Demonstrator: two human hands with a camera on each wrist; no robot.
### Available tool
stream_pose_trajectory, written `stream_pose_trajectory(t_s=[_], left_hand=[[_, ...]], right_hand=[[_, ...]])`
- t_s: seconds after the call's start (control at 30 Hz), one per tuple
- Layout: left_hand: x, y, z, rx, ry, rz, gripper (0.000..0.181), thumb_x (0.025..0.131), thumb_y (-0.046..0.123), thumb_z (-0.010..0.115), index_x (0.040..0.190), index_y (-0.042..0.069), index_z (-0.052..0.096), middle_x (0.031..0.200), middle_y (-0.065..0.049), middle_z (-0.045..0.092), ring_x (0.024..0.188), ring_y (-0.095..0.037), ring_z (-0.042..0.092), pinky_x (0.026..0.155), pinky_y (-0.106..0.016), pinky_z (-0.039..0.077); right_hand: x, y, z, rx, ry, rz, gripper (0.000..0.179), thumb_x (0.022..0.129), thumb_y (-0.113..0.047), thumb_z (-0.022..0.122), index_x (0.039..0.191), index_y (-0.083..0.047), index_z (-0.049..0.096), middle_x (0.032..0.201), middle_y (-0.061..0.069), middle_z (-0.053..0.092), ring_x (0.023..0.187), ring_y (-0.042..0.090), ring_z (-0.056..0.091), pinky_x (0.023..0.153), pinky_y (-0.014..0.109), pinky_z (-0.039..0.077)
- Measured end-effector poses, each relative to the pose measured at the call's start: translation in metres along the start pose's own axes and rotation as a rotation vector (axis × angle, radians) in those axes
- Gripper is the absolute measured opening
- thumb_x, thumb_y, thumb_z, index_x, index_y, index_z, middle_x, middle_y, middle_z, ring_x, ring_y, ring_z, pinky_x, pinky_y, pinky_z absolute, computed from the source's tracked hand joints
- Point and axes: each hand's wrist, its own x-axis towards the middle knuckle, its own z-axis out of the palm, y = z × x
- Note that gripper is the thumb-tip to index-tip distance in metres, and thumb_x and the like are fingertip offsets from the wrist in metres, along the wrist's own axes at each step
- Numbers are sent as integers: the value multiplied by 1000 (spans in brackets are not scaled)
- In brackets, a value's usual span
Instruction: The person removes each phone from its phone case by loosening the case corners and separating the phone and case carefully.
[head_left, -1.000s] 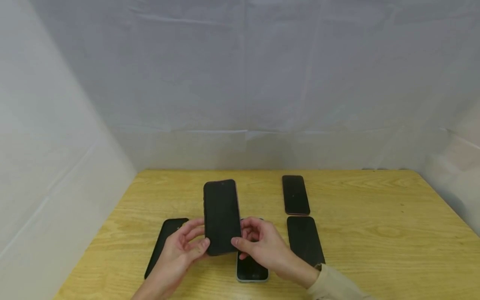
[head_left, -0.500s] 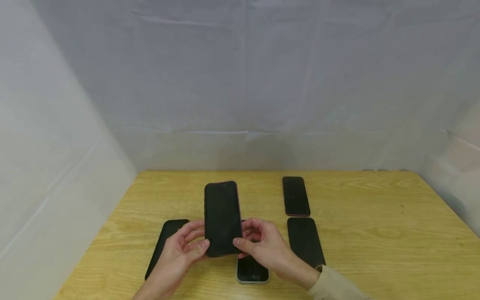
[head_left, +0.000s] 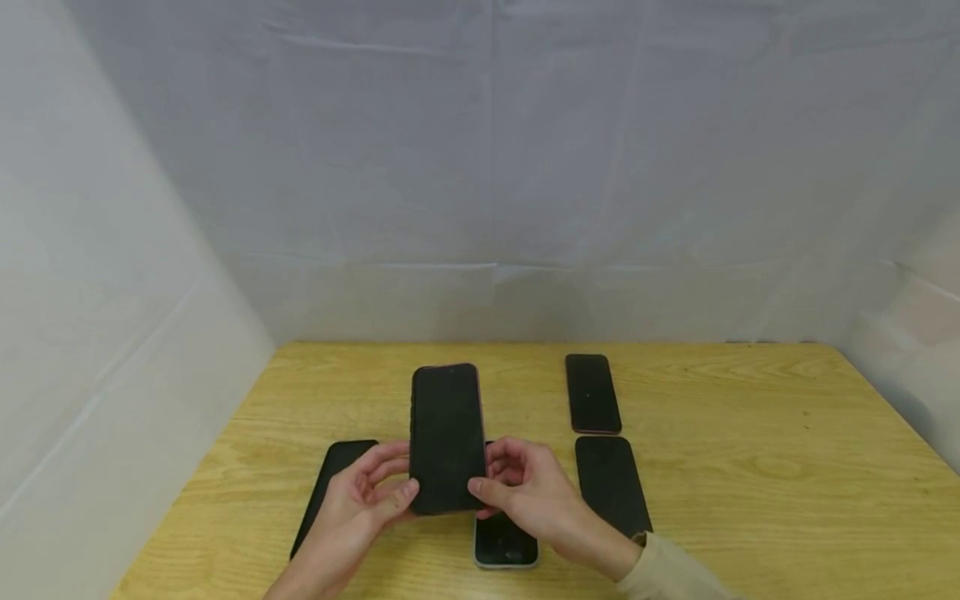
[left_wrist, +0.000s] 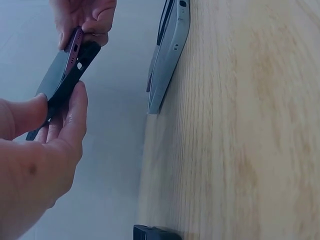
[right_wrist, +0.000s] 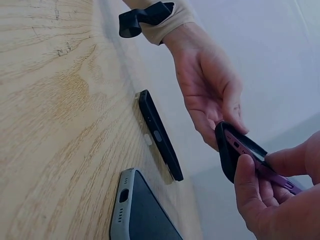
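Between my hands is a phone (head_left: 447, 433) with a dark screen and purple sides, raised over the table with its screen toward me. A black phone case (left_wrist: 65, 90) is partly around it; in the right wrist view the purple edge (right_wrist: 272, 176) stands out of the case at one corner. My left hand (head_left: 356, 504) grips the case and phone at the lower left, thumb on the front. My right hand (head_left: 534, 492) pinches the lower right corner, thumb on the front and fingers curled behind.
On the wooden table (head_left: 750, 467), a pale-edged phone (head_left: 506, 546) lies under the right hand and a black phone case (head_left: 333, 475) beside the left. Two dark phones, the far one (head_left: 592, 392) and the near one (head_left: 611, 483), lie right. A white sheet (head_left: 480, 167) hangs behind.
The held phone and my right thumb have shifted very slightly to the right. Both hands keep their hold; the things on the table stay where they were.
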Motion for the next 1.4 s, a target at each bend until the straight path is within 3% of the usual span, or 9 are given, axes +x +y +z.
stream_pose_trajectory(t_s=[0.33,0.93,1.4], left_hand=[[-3,2,0,41,60,-7,44,97,4,68,139,8,58,128,-10,68,109,-21,69,82,-30,62],[-3,2,-3,37,108,-15,42,97,-1,66,138,7,59,125,-10,69,106,-19,69,81,-31,63],[-3,2,-3,-27,79,-34,44,96,1,68,139,4,56,124,-10,67,103,-19,70,83,-35,64]], right_hand=[[-1,0,0,7,-2,-11,26,93,-2,71,113,6,59,86,2,59,73,12,65,75,45,65],[-2,1,-2,7,6,-10,25,94,-1,69,115,8,59,85,1,58,73,12,65,75,44,65],[-2,4,-3,-14,9,2,25,93,-2,71,114,7,60,85,2,59,72,12,65,74,44,65]])
